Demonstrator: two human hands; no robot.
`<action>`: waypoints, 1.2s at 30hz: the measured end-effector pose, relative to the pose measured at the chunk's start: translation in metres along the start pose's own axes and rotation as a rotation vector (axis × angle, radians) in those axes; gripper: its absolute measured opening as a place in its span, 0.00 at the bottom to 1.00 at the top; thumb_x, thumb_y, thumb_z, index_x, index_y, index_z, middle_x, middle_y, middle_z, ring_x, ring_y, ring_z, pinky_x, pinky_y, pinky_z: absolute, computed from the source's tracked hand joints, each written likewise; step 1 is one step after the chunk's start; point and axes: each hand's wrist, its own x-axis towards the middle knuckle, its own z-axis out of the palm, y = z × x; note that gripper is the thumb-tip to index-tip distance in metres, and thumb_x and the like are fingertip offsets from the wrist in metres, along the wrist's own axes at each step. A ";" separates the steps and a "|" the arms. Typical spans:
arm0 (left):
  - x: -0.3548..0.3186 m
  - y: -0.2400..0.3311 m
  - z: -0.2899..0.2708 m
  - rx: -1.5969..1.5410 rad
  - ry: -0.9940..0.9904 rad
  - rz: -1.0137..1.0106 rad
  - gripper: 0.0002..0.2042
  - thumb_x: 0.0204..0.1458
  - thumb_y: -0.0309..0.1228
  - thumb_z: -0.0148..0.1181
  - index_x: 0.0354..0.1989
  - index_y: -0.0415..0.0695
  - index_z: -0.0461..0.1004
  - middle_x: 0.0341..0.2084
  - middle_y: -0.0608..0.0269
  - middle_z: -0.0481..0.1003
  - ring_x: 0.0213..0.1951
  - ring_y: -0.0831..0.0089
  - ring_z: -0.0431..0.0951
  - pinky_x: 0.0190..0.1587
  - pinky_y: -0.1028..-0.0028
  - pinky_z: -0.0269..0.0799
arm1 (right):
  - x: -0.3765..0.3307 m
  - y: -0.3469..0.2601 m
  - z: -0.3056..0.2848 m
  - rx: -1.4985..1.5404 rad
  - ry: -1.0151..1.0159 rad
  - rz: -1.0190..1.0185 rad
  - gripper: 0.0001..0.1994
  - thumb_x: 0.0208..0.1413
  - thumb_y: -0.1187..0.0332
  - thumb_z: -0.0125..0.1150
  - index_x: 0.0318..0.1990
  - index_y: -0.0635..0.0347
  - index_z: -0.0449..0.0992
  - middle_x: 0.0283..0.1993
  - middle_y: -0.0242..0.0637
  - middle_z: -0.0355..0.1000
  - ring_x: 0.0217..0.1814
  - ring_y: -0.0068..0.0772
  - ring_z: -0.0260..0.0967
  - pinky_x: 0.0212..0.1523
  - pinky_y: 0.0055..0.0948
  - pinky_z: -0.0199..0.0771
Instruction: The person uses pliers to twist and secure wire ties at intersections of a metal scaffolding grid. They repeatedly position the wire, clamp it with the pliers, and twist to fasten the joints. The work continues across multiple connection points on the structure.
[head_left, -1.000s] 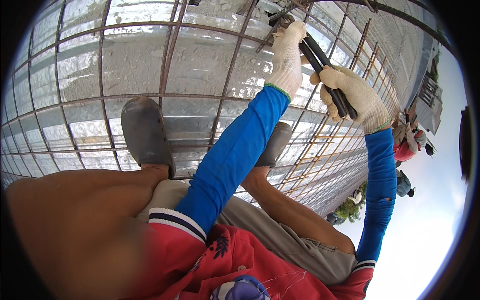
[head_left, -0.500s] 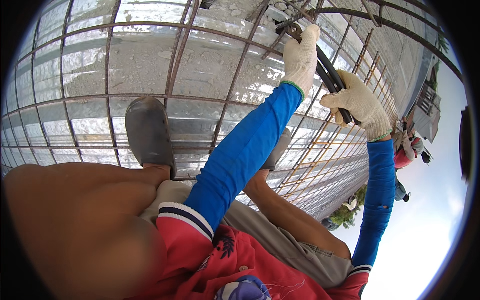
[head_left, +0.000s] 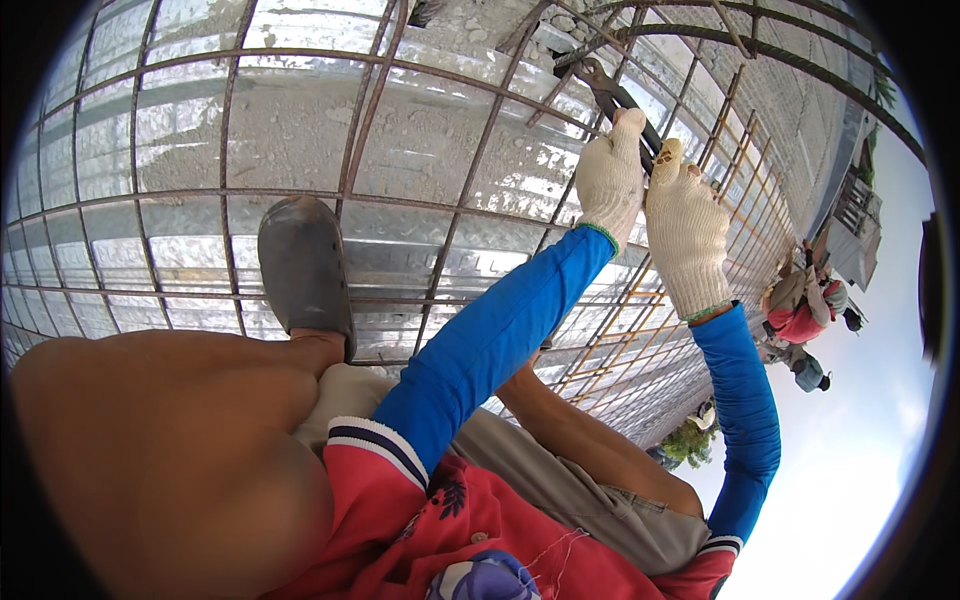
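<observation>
A pair of pincers (head_left: 606, 84) with a rusty metal head and long black handles reaches into the rebar at the upper right. Its jaws are at a bar near the broken concrete; whether they bite it I cannot tell. My left hand (head_left: 612, 180), in a knitted cream glove, is wrapped round one handle. Close beside it my right hand (head_left: 688, 225), gloved alike, has its fingers curled on the handle ends, with its thumb up by the left hand. Both hands partly hide the handles.
A rebar grid (head_left: 225, 190) spreads over ribbed metal decking (head_left: 180, 255), where my grey clog (head_left: 300, 262) stands. Curved bars (head_left: 790, 58) arch at the upper right. Two other people (head_left: 803, 300) are at the far right edge.
My left hand has slid down from the pincers' head onto the handles, baring the jaws. My right hand has moved left and closed in beside it. The view has shifted slightly.
</observation>
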 end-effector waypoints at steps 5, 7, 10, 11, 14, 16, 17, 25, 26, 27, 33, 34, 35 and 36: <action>-0.031 -0.039 -0.012 -0.215 0.011 -0.074 0.31 0.64 0.56 0.60 0.18 0.40 0.69 0.13 0.70 0.62 0.21 0.77 0.61 0.25 0.64 0.55 | 0.013 0.027 -0.008 0.493 -0.109 -0.080 0.16 0.71 0.57 0.63 0.50 0.63 0.72 0.31 0.52 0.78 0.32 0.54 0.83 0.28 0.48 0.80; -0.037 -0.033 -0.013 -0.270 0.006 -0.114 0.31 0.65 0.54 0.60 0.17 0.41 0.68 0.13 0.71 0.61 0.21 0.78 0.60 0.25 0.65 0.54 | 0.017 0.040 0.005 0.593 -0.077 -0.170 0.17 0.70 0.56 0.64 0.48 0.64 0.72 0.30 0.54 0.77 0.30 0.54 0.81 0.28 0.46 0.76; -0.040 -0.025 -0.011 -0.306 0.025 -0.122 0.30 0.65 0.53 0.59 0.17 0.41 0.67 0.13 0.72 0.60 0.21 0.78 0.60 0.26 0.65 0.54 | 0.015 0.039 0.001 0.770 -0.158 -0.168 0.18 0.70 0.57 0.64 0.44 0.67 0.74 0.26 0.52 0.77 0.28 0.52 0.81 0.29 0.44 0.77; -0.041 -0.024 -0.013 -0.277 0.020 -0.104 0.30 0.65 0.53 0.59 0.17 0.41 0.68 0.13 0.72 0.61 0.21 0.78 0.60 0.26 0.65 0.54 | 0.016 0.039 -0.003 0.770 -0.191 -0.148 0.18 0.70 0.57 0.64 0.44 0.68 0.74 0.26 0.52 0.77 0.27 0.51 0.81 0.29 0.45 0.77; -0.042 -0.024 -0.013 -0.255 0.001 -0.069 0.30 0.65 0.54 0.59 0.17 0.42 0.68 0.13 0.71 0.61 0.20 0.79 0.60 0.25 0.66 0.55 | 0.024 0.049 -0.027 0.826 -0.262 -0.113 0.19 0.69 0.57 0.63 0.45 0.71 0.78 0.25 0.49 0.76 0.25 0.41 0.79 0.29 0.44 0.76; -0.046 -0.013 -0.008 -0.274 -0.007 -0.112 0.30 0.65 0.55 0.59 0.17 0.43 0.68 0.13 0.72 0.61 0.20 0.79 0.61 0.24 0.67 0.54 | 0.047 0.063 -0.067 0.899 -0.517 0.015 0.19 0.69 0.57 0.61 0.43 0.69 0.79 0.21 0.40 0.72 0.18 0.29 0.72 0.20 0.34 0.70; -0.050 -0.001 -0.005 -0.284 -0.018 -0.133 0.30 0.65 0.55 0.59 0.17 0.44 0.68 0.12 0.72 0.61 0.20 0.80 0.61 0.24 0.67 0.54 | 0.057 0.067 -0.085 0.869 -0.579 0.044 0.19 0.69 0.57 0.60 0.42 0.69 0.79 0.20 0.37 0.71 0.15 0.24 0.70 0.17 0.30 0.68; -0.061 0.033 0.009 -0.471 -0.004 -0.188 0.30 0.65 0.55 0.58 0.17 0.45 0.64 0.13 0.73 0.60 0.19 0.80 0.58 0.23 0.68 0.52 | 0.098 0.074 -0.139 0.845 -0.763 -0.030 0.21 0.68 0.55 0.59 0.38 0.71 0.77 0.18 0.33 0.70 0.10 0.23 0.67 0.08 0.28 0.65; -0.062 0.030 0.007 -0.455 -0.016 -0.187 0.29 0.64 0.55 0.58 0.18 0.45 0.65 0.13 0.73 0.60 0.19 0.79 0.59 0.23 0.68 0.53 | 0.093 0.073 -0.136 0.899 -0.761 -0.016 0.21 0.68 0.56 0.59 0.38 0.71 0.77 0.18 0.32 0.70 0.10 0.23 0.67 0.08 0.28 0.65; -0.064 0.027 0.007 -0.446 -0.021 -0.199 0.29 0.64 0.55 0.58 0.18 0.45 0.65 0.14 0.73 0.60 0.19 0.79 0.59 0.23 0.68 0.53 | 0.086 0.075 -0.130 0.957 -0.757 0.002 0.20 0.68 0.56 0.59 0.39 0.70 0.77 0.17 0.32 0.70 0.10 0.23 0.67 0.08 0.28 0.66; -0.078 -0.016 0.005 -0.411 -0.024 -0.208 0.24 0.66 0.51 0.60 0.27 0.41 0.75 0.19 0.71 0.69 0.23 0.79 0.67 0.27 0.70 0.61 | 0.029 0.065 -0.035 1.722 -0.829 0.233 0.17 0.69 0.55 0.59 0.37 0.61 0.78 0.20 0.30 0.71 0.10 0.21 0.63 0.08 0.24 0.59; -0.077 -0.022 -0.001 -0.445 -0.043 -0.225 0.24 0.67 0.50 0.61 0.28 0.40 0.77 0.19 0.71 0.70 0.24 0.80 0.69 0.29 0.71 0.65 | 0.022 0.061 -0.015 1.847 -0.864 0.276 0.18 0.69 0.53 0.61 0.36 0.61 0.78 0.19 0.30 0.71 0.10 0.21 0.63 0.07 0.25 0.59; -0.079 -0.025 -0.002 -0.471 -0.017 -0.188 0.23 0.67 0.49 0.61 0.28 0.41 0.76 0.19 0.72 0.70 0.24 0.81 0.69 0.28 0.72 0.65 | 0.019 0.054 -0.002 1.947 -0.888 0.309 0.19 0.69 0.53 0.61 0.36 0.62 0.78 0.20 0.31 0.71 0.10 0.22 0.63 0.08 0.25 0.60; -0.078 -0.033 -0.003 -0.467 -0.036 -0.193 0.23 0.67 0.48 0.61 0.28 0.41 0.76 0.19 0.72 0.70 0.24 0.81 0.69 0.28 0.73 0.65 | 0.017 0.053 0.005 1.939 -0.858 0.272 0.19 0.70 0.53 0.61 0.36 0.62 0.78 0.20 0.31 0.72 0.10 0.22 0.64 0.09 0.25 0.62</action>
